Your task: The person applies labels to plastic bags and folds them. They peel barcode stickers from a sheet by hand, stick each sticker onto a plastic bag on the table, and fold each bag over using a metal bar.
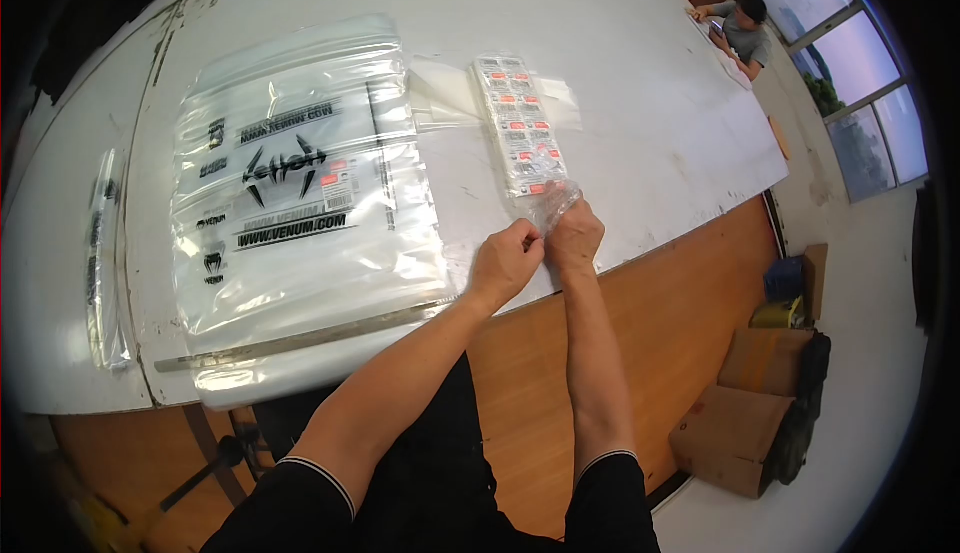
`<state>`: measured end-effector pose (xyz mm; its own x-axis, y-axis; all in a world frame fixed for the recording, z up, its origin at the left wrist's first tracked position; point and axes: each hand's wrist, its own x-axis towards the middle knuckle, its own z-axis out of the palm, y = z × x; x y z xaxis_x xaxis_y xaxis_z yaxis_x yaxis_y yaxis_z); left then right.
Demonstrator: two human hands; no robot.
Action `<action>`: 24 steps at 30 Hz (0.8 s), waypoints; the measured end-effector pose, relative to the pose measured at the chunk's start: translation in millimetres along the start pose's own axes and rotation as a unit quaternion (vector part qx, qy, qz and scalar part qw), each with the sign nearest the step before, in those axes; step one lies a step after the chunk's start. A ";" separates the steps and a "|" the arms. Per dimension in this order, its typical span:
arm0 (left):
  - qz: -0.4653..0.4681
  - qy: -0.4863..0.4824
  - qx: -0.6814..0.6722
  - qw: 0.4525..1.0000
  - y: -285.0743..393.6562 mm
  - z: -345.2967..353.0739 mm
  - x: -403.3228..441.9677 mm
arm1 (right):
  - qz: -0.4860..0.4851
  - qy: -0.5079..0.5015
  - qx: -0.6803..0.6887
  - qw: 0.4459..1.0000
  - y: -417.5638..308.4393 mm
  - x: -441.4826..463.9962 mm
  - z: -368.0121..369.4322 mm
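My left hand (508, 261) is closed at the table's front edge, its fingertips pinched at the near end of some crumpled clear plastic (550, 203). Close beside it on the right, my right hand (575, 235) is closed on the same plastic. Just beyond my hands lies a long strip of labels (520, 128) with red and black print, its near end beside the plastic. Left of my hands is a stack of clear printed bags (300, 283) with black lettering and a red-and-white label (338, 185).
A metal ruler (300, 340) lies across the bags' near end. White sheets (445, 93) lie under the label strip. Rolled plastic (103, 263) is at far left. Another person (745, 33) sits at the far right edge. Cardboard boxes (730, 438) stand on the floor at right.
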<state>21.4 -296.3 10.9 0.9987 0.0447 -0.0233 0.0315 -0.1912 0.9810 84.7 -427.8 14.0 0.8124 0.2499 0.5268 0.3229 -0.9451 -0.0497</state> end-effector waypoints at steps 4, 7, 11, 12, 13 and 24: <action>-0.004 -0.006 -0.006 1.000 0.6 -0.5 -0.8 | -0.026 0.047 0.028 0.998 0.7 3.2 2.1; 0.005 0.004 -0.016 1.000 -2.9 1.1 -0.7 | -0.015 0.049 0.029 0.998 0.4 2.9 5.8; 0.008 0.013 -0.021 1.000 -2.8 1.5 -1.2 | 0.000 0.045 0.045 0.998 1.5 2.0 4.9; 0.011 0.016 -0.019 1.000 -2.7 1.7 -1.2 | -0.003 0.049 0.048 0.998 2.1 1.9 4.1; 0.014 0.018 -0.018 1.000 -2.5 2.0 -1.2 | -0.003 0.050 0.054 0.997 3.4 1.3 5.0; 0.023 0.046 -0.027 0.998 -4.1 4.8 -1.3 | -0.008 0.030 0.001 1.000 5.4 -14.9 -5.9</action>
<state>20.2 -300.3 6.0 0.9913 0.1267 0.0362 -0.0181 -0.1412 0.9898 71.5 -437.9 11.0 0.7770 0.2518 0.5769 0.3367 -0.9407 -0.0428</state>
